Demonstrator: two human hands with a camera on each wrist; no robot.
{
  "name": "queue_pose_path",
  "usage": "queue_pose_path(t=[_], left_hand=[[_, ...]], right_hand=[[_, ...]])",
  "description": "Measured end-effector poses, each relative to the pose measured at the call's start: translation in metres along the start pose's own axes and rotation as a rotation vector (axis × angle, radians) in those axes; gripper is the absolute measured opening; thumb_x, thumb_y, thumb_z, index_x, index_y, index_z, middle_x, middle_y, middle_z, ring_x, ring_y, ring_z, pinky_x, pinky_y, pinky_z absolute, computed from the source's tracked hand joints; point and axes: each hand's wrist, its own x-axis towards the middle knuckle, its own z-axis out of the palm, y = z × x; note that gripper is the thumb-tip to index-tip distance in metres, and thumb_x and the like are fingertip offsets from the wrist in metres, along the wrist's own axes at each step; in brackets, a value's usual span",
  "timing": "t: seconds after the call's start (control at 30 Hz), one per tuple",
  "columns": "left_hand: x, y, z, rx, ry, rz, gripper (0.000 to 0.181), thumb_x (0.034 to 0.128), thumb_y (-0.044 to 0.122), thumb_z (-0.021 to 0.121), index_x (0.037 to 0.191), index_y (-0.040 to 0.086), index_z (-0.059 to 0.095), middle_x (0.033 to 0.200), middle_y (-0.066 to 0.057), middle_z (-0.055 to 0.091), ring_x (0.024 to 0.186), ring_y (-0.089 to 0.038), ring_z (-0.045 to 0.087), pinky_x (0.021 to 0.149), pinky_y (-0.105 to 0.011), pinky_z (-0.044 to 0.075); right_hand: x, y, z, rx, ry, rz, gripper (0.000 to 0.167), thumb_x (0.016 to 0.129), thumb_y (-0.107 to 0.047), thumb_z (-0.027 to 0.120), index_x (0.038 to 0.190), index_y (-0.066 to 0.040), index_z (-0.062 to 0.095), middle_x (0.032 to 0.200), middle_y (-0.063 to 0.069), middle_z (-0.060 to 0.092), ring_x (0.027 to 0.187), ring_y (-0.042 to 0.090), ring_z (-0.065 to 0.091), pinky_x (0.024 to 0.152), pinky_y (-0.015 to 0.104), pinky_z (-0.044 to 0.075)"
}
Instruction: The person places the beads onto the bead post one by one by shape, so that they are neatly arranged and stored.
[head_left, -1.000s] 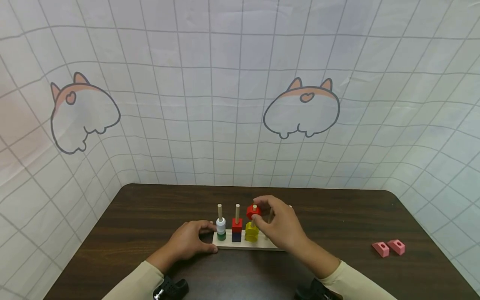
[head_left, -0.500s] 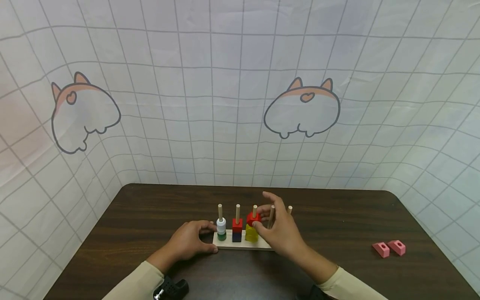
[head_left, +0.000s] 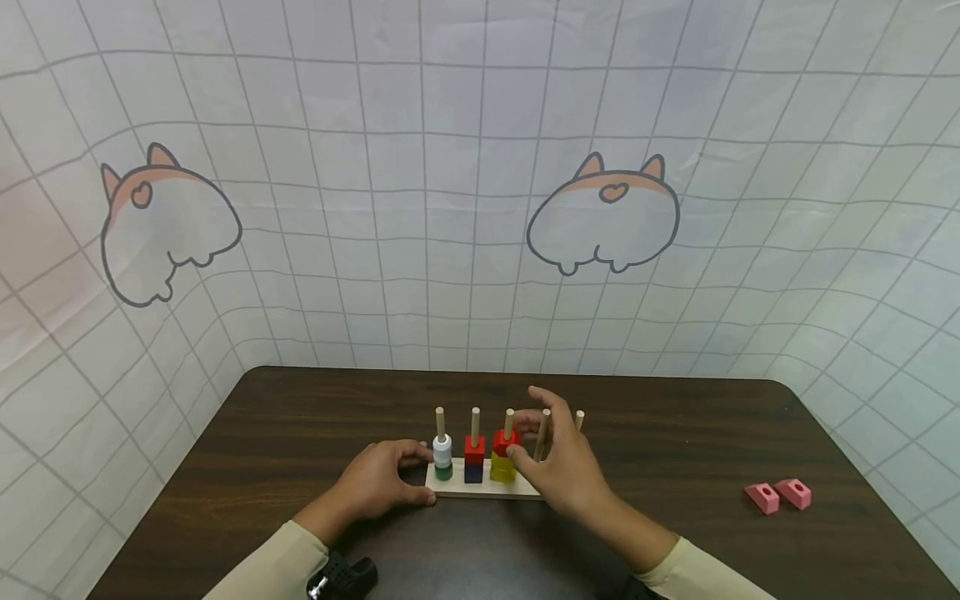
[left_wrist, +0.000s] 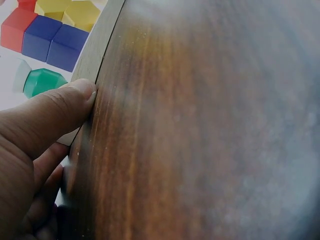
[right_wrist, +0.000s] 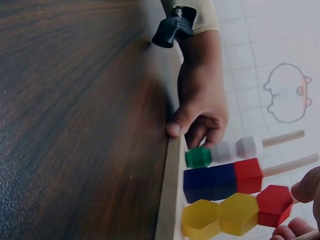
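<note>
My left hand point(head_left: 381, 481) grips the left end of a pale wooden peg board point(head_left: 450, 490), its thumb on the front edge. My right hand point(head_left: 566, 462) is beside the third peg, index finger raised, thumb tip close to a red hexagonal block point(head_left: 506, 442). That block sits round the peg on top of yellow hexagonal blocks point(head_left: 503, 468). On the first peg, white beads point(head_left: 442, 451) stand above a green bead point(right_wrist: 198, 157). The second peg bears a red square block point(head_left: 474, 451) over dark blue blocks point(right_wrist: 209, 183).
Two pink wedge-shaped blocks point(head_left: 762, 498) with holes lie to the right on the dark wooden table point(head_left: 675, 442). The fourth peg point(head_left: 542, 433) and fifth peg point(head_left: 580, 419) rise near my right hand. A white gridded cloth point(head_left: 480, 250) hangs around the table.
The red hexagonal block has slid down the third peg onto the yellow ones. My right hand's index finger has lifted and its grip has loosened. The left hand stays put.
</note>
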Motion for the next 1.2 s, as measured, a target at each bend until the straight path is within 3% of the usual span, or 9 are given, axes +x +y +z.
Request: queue_pose_path(t=[0.27, 0.63, 0.73, 0.87, 1.07, 1.2], left_hand=[[0.000, -0.001, -0.001, 0.001, 0.000, -0.004, 0.054, 0.0721, 0.043, 0.093, 0.119, 0.024, 0.073, 0.123, 0.001, 0.073, 0.127, -0.027, 0.060, 0.106, -0.058, 0.042], [0.000, -0.001, 0.000, 0.018, 0.001, 0.003, 0.054, 0.0725, 0.044, 0.093, 0.119, 0.024, 0.073, 0.125, 0.001, 0.072, 0.127, -0.027, 0.059, 0.105, -0.056, 0.044], [0.000, 0.000, -0.001, 0.014, 0.002, 0.002, 0.054, 0.0723, 0.044, 0.093, 0.119, 0.023, 0.073, 0.125, 0.002, 0.072, 0.128, -0.027, 0.059, 0.105, -0.056, 0.044], [0.001, 0.001, -0.001, 0.011, 0.000, -0.001, 0.055, 0.0723, 0.044, 0.093, 0.119, 0.023, 0.073, 0.126, 0.003, 0.072, 0.129, -0.027, 0.058, 0.105, -0.056, 0.044], [0.001, 0.002, -0.001, 0.015, -0.006, -0.003, 0.054, 0.0729, 0.045, 0.092, 0.119, 0.024, 0.073, 0.126, 0.003, 0.071, 0.128, -0.027, 0.059, 0.105, -0.056, 0.044], [0.001, 0.001, -0.001, 0.016, -0.005, -0.007, 0.054, 0.0730, 0.045, 0.092, 0.119, 0.025, 0.073, 0.125, 0.004, 0.072, 0.128, -0.027, 0.059, 0.104, -0.057, 0.044]], right_hand=[[-0.002, -0.011, -0.011, -0.015, -0.022, -0.017, 0.078, 0.090, -0.002, 0.078, 0.152, -0.011, 0.032, 0.143, 0.009, 0.060, 0.125, 0.026, 0.063, 0.101, 0.048, 0.050], [-0.008, -0.019, -0.028, -0.101, -0.024, -0.071, 0.072, 0.092, -0.004, 0.075, 0.150, -0.007, 0.034, 0.148, 0.012, 0.054, 0.130, 0.029, 0.058, 0.103, 0.039, 0.048], [-0.010, -0.020, -0.034, -0.105, -0.019, -0.089, 0.069, 0.093, -0.003, 0.074, 0.150, -0.008, 0.035, 0.148, 0.011, 0.054, 0.129, 0.029, 0.059, 0.103, 0.038, 0.048], [-0.012, -0.016, -0.042, -0.086, 0.018, -0.182, 0.067, 0.092, 0.004, 0.072, 0.148, -0.006, 0.037, 0.143, 0.015, 0.059, 0.121, 0.029, 0.065, 0.098, 0.038, 0.053], [-0.013, -0.005, -0.056, -0.047, 0.127, -0.373, 0.059, 0.087, 0.017, 0.069, 0.140, 0.002, 0.047, 0.122, 0.013, 0.071, 0.101, 0.028, 0.073, 0.083, 0.023, 0.057], [-0.014, 0.004, -0.069, -0.091, 0.176, -0.396, 0.055, 0.085, 0.019, 0.068, 0.134, 0.002, 0.052, 0.109, 0.007, 0.073, 0.090, 0.023, 0.074, 0.078, 0.018, 0.055]])
